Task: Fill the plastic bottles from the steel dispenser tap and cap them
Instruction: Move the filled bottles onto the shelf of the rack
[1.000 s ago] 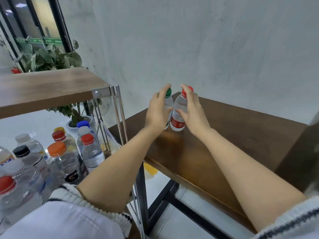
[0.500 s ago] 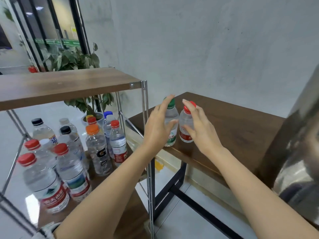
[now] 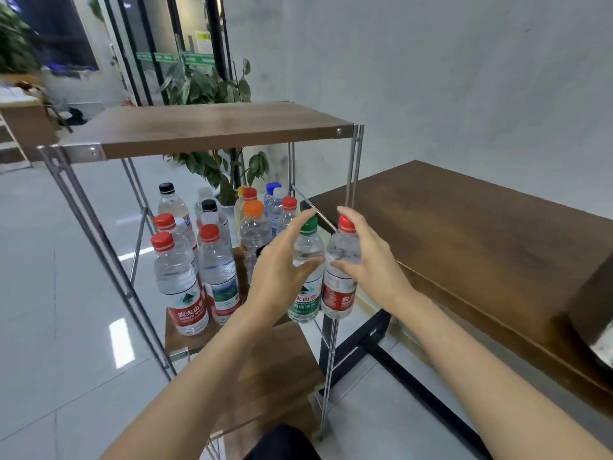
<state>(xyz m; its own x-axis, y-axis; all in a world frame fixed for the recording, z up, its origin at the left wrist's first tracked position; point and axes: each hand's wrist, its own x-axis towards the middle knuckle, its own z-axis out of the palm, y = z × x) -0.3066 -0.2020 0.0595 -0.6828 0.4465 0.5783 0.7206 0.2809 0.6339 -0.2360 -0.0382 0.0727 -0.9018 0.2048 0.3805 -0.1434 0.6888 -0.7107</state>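
My left hand (image 3: 282,270) grips a clear bottle with a green cap (image 3: 306,277). My right hand (image 3: 371,260) grips a clear bottle with a red cap (image 3: 341,283). Both capped bottles are upright, side by side and off any surface, in the gap between the wooden table (image 3: 481,234) and the metal rack (image 3: 205,131). A shiny steel surface, perhaps the dispenser (image 3: 597,336), shows at the right edge; no tap is in view.
Several capped bottles (image 3: 205,260) with red, orange, black and blue caps crowd the rack's lower shelf. The rack's steel post (image 3: 351,180) stands right behind the held bottles. A potted plant (image 3: 215,167) is behind the rack. A glossy tiled floor lies below.
Both hands lifted the two bottles off the wooden table and carried them left, toward the rack. The view turned left, showing more of the rack and floor.
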